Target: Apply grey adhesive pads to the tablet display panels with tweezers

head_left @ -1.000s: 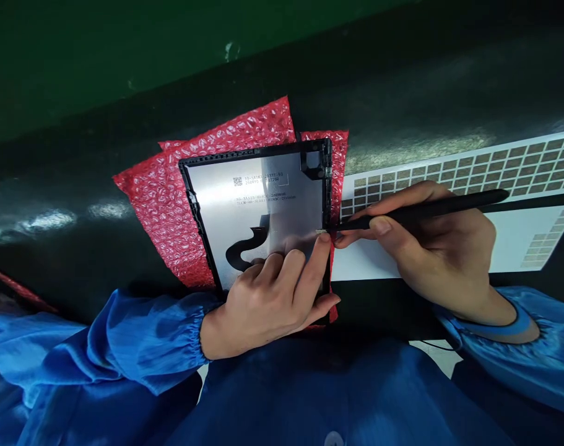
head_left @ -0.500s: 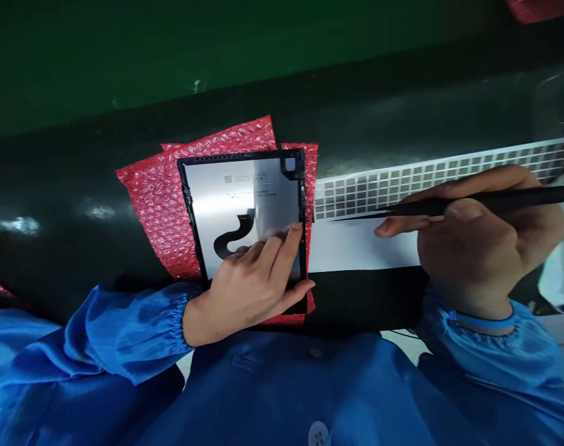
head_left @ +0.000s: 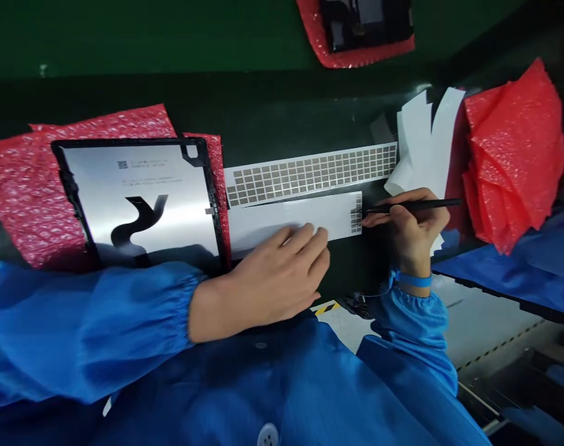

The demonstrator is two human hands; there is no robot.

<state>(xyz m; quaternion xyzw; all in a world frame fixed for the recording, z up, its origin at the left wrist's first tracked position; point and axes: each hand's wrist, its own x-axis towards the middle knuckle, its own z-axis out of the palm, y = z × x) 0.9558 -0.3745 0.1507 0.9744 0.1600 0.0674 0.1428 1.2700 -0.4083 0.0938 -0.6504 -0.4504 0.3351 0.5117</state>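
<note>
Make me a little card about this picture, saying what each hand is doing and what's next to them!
Left hand: resting on a white strip
Right hand: holding black tweezers
Tweezer tips: at the strip's end, by its small grey squares
Beside the strip: a sheet of small grey squares
Further left: a silver tablet panel in a black frame, on red bubble wrap
Right wrist: a blue band
</note>
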